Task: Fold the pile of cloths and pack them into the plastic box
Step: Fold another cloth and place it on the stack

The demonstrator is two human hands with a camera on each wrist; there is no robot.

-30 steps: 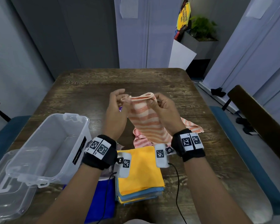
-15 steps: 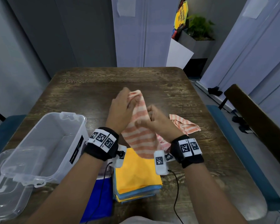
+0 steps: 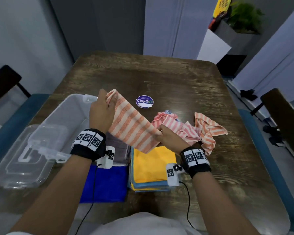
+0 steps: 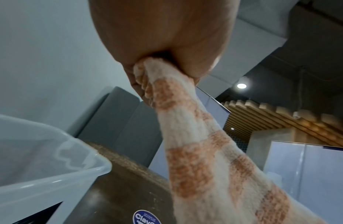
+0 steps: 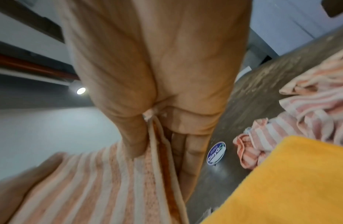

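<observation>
An orange-and-white striped cloth [image 3: 131, 126] [image 4: 201, 151] [image 5: 101, 181] hangs stretched in the air between both hands. My left hand [image 3: 107, 102] [image 4: 147, 72] pinches its far upper end, just beside the clear plastic box [image 3: 63, 119] [image 4: 32, 159]. Lower and to the right, my right hand [image 3: 158, 133] [image 5: 153, 121] pinches the near end over a folded stack topped by a yellow cloth [image 3: 151, 163] [image 5: 293, 181]. Crumpled pink and orange striped cloths [image 3: 190, 131] [image 5: 301, 115] lie on the wooden table [image 3: 176, 85] right of my right hand.
The box's clear lid [image 3: 24, 160] leans against its near side. A folded blue cloth [image 3: 107, 184] and a grey one [image 3: 117, 146] lie left of the yellow stack. A round purple sticker [image 3: 144, 101] sits mid-table. Chairs [image 3: 282, 119] stand on either side.
The hands moved apart and stretched the striped cloth out: the left went up toward the box, the right down over the yellow stack. The sticker, hidden before, now shows.
</observation>
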